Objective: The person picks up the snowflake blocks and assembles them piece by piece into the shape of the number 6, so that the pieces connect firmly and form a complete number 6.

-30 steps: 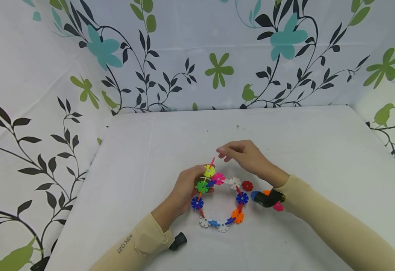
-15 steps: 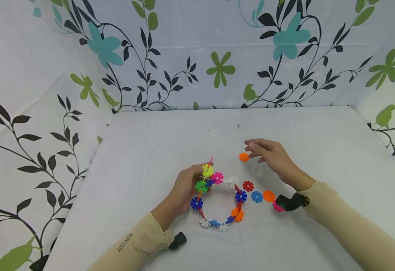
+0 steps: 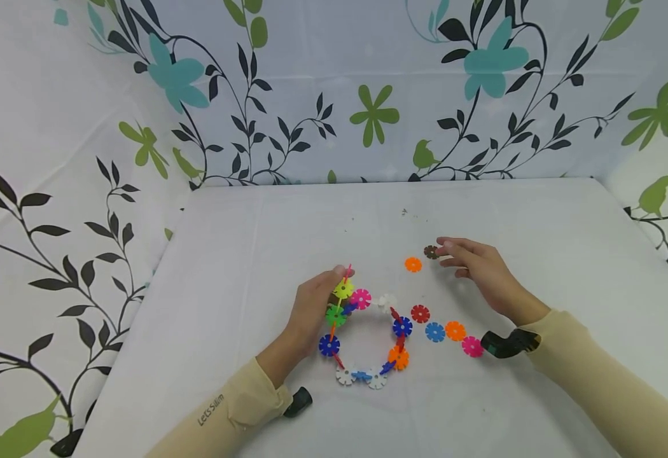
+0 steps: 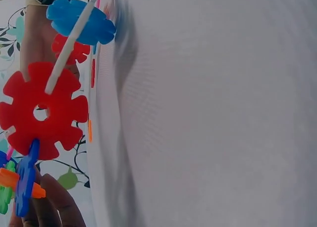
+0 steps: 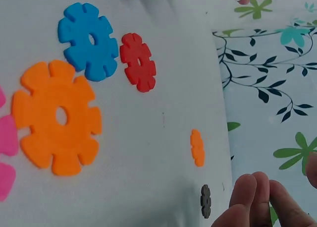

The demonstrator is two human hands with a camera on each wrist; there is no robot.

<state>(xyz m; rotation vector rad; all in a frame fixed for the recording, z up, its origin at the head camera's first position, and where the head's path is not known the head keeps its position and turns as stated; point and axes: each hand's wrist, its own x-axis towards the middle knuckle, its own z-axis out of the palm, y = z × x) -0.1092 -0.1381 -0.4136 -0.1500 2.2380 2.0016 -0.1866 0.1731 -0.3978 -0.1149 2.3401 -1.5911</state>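
My left hand [image 3: 311, 305] grips a ring-shaped chain of interlocking notched plastic discs at its upper left, by the yellow disc [image 3: 343, 289] and green disc [image 3: 336, 315]. A pink disc [image 3: 348, 272], seen edge-on, sticks up at the end. In the left wrist view, a red disc [image 4: 42, 110] of the chain is close, and fingers [image 4: 64, 202] show behind a blue disc [image 4: 26, 180]. My right hand [image 3: 477, 270] has its fingers extended, fingertips right at a loose brown disc [image 3: 431, 252]. The right wrist view has the brown disc beside the fingertips, a loose orange disc [image 5: 197, 147] farther off.
Loose discs lie on the white table [image 3: 569, 254] right of the chain: red [image 3: 420, 313], blue [image 3: 434, 332], orange [image 3: 455, 331] and pink [image 3: 472, 346]. The black wrist camera [image 3: 510, 343] hangs close by the pink one. Patterned cloth [image 3: 311, 95] stands behind the table.
My right hand has moved away from the chain's top to the right, uncovering the loose orange disc, then the brown one. The left hand and chain have shifted slightly left.
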